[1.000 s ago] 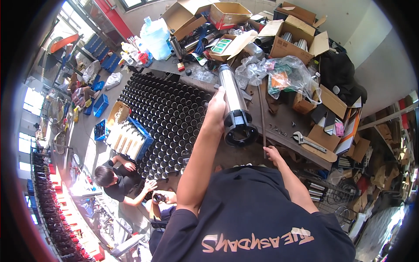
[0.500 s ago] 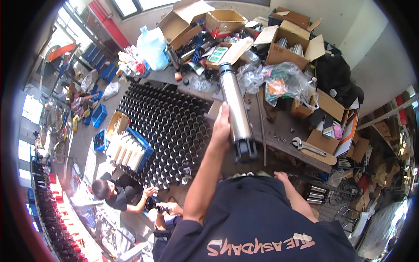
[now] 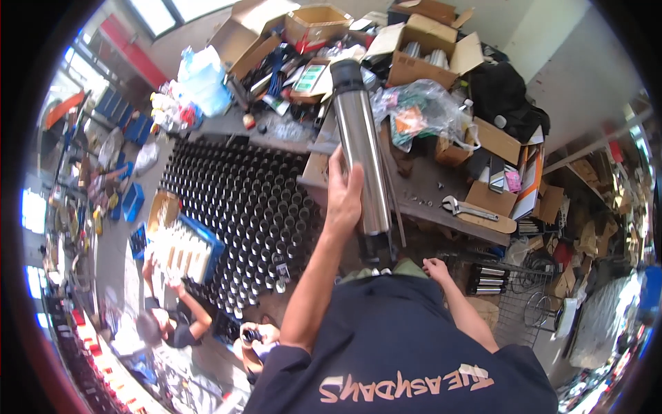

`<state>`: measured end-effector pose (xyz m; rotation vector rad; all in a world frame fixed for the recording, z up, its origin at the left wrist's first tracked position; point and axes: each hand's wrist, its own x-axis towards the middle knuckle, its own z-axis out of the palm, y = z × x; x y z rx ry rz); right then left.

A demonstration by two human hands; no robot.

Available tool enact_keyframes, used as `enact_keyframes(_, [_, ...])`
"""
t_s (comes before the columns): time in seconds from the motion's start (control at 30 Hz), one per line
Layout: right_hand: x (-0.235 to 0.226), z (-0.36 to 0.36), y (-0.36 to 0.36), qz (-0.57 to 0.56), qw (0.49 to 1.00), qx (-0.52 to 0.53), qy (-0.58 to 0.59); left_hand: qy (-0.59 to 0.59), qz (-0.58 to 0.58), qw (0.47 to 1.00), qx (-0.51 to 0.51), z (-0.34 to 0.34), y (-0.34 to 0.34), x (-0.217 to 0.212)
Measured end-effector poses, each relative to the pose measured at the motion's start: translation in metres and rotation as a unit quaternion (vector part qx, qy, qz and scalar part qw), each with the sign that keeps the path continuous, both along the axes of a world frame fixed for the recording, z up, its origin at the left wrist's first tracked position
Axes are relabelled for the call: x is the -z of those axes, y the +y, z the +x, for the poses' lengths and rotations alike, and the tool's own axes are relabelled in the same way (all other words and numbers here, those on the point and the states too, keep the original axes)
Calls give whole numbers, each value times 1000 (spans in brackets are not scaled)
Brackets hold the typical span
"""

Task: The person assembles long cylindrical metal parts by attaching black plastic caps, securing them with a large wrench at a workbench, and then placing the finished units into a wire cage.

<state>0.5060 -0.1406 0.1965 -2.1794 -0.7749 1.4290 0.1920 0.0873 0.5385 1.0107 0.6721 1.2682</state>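
Observation:
A shiny steel cylinder [image 3: 367,165] with a black cap at the top and a black slotted fitting at its lower end stands tilted before me. My left hand [image 3: 343,192] is closed around its left side, thumb across the front. Low by my waist, my right hand [image 3: 434,268] has its fingers curled in, and nothing shows in it. The cylinder's lower fitting hangs close to the front of my dark shirt. Behind the cylinder lies the worktable [image 3: 431,188], partly hidden by it.
An adjustable wrench [image 3: 469,208] lies on the table near small metal parts. Behind stand cardboard boxes [image 3: 420,65] and plastic bags [image 3: 431,114]. To the left are many upright black-rimmed tubes [image 3: 241,207]. Two people work at lower left, near a blue crate [image 3: 210,248].
The whole view has shifted, with the background sliding left. The cylinder stands more upright and nearer, still in my left hand. A co-worker at lower left now reaches to the blue crate.

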Motion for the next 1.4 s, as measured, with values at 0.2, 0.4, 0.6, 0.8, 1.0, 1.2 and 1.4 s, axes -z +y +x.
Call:
enact_keyframes(0.2, [-206, -72, 26, 177, 965, 49, 189, -61, -115, 962, 238, 52, -8, 15])
enact_keyframes(0.4, [-281, -49, -22, 314, 906, 92, 267, 179, -45, 913, 364, 176, -90, 45])
enact_keyframes(0.6, [-186, 19, -148, 251, 805, 476, 248, 426, 94, 715, 547, 272, -136, 78])
enact_keyframes(0.8, [-16, 145, -261, 36, 766, 631, 116, 554, -87, 662, 496, 249, -187, 242])
enact_keyframes(1.0, [240, 305, -340, -214, 758, 614, -49, 611, -238, 503, 563, 217, -219, 347])
enact_keyframes(1.2, [403, 433, -337, -165, 691, 684, -164, 672, -342, 469, 459, 301, -239, 350])
enact_keyframes(1.4, [455, 430, -348, -43, 666, 738, -100, 659, -390, 493, 411, 257, -246, 358])
